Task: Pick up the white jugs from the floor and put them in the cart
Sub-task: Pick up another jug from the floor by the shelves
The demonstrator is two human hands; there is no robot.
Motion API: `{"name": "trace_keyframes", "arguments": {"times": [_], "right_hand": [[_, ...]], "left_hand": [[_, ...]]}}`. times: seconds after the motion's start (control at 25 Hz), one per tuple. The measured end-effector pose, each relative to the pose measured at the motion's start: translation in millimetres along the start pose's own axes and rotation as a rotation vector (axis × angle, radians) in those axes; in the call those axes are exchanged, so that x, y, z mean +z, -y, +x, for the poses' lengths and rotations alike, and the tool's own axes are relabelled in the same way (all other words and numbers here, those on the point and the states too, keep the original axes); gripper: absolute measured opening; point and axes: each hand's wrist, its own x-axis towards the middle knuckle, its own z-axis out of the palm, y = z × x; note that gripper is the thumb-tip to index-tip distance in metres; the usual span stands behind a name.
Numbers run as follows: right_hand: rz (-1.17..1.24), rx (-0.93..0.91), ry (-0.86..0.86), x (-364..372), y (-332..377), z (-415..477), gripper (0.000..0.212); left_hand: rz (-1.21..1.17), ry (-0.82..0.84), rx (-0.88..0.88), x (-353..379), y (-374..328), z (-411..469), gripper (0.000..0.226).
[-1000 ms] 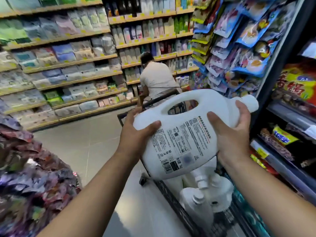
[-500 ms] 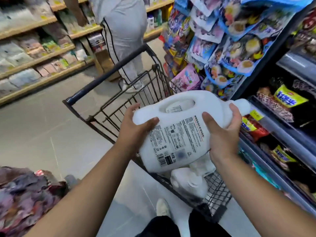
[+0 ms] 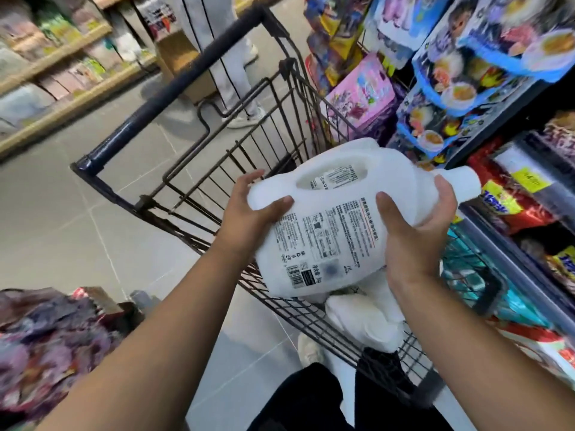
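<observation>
Placing step in hand: holding a white jug [image 3: 395, 169] sideways just above the cart [image 3: 174, 88], not yet inside. Clamped at the base end by the left grip [image 3: 249, 219], thumb on the printed label [image 3: 339, 231]; clamped near the capped neck by the right grip [image 3: 417, 244]. Next, probably, lowering onto the other jugs [image 3: 364, 325] lying in its near end, gently. Smooth moulded plastic, boxy, with a cut-through handle; likely heavy and slick. Cart walls: thin dark metal wire.
</observation>
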Motion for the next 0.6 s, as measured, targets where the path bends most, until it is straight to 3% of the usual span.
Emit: {"name": "trace_keyframes", "arguments": {"times": [0.6], "right_hand": [[-0.138,-0.109,0.106,6.6,-7.6,-21.6,0.083]], "left_hand": [[0.258,-0.001,-0.002,-22.5,33.6,9.9,0.062]]}}
